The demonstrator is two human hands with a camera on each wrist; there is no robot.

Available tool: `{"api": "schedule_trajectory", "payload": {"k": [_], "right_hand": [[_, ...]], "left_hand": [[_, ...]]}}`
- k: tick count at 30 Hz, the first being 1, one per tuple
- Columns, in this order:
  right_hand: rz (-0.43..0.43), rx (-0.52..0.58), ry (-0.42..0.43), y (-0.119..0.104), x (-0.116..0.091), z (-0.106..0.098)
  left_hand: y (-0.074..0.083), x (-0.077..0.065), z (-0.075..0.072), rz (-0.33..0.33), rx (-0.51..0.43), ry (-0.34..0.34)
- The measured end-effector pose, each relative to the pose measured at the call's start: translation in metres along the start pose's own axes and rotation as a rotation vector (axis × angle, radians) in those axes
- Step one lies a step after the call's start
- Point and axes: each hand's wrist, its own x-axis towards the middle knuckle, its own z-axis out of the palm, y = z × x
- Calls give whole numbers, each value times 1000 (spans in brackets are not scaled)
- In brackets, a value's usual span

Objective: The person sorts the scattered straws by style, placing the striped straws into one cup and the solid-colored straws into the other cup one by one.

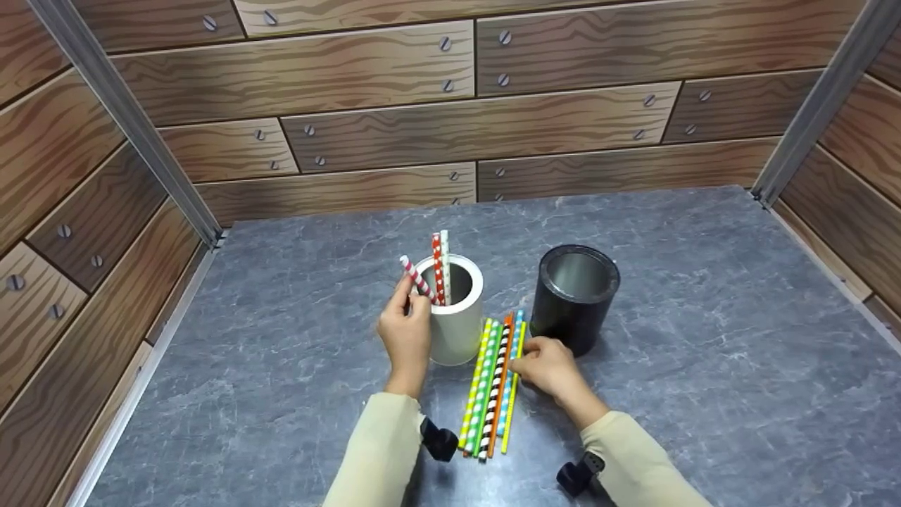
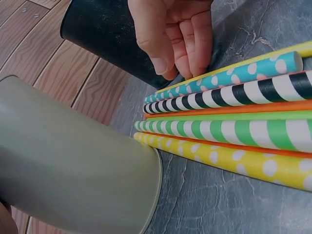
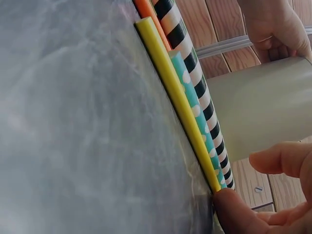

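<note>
My left hand (image 1: 405, 338) grips the white cylindrical cup (image 1: 454, 338) at its left rim. Two upright paper straws, one red with white dots (image 1: 438, 264) and one pale, stand in that cup. A pink-and-white striped straw (image 1: 414, 274) leans over the rim beside my left fingers. On the table lies a row of colourful paper straws (image 1: 490, 394). My right hand (image 1: 551, 367) is at the row's right side; in the right wrist view, one fingertip touches the thin yellow straw (image 3: 180, 107) while another digit stays apart from it.
A black cylindrical cup (image 1: 574, 303) stands upright just beyond my right hand, its top open. Wood-patterned walls (image 1: 380, 63) enclose the grey marbled tabletop (image 1: 281, 338) at the back and sides.
</note>
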Motion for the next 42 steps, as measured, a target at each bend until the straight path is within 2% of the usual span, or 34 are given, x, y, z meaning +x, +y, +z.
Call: {"api": "schedule_trajectory", "payload": {"k": [15,24,42], "right_hand": [[-15,-66,-3,-8,20,12],[20,-66,-25,-11,30,18],[41,28,-26,-11,34,21]], "left_hand": [[1,1,0,-8,-4,8],[0,0,0,-20,-17,-5],[0,1,0,-15,-12,5]]}}
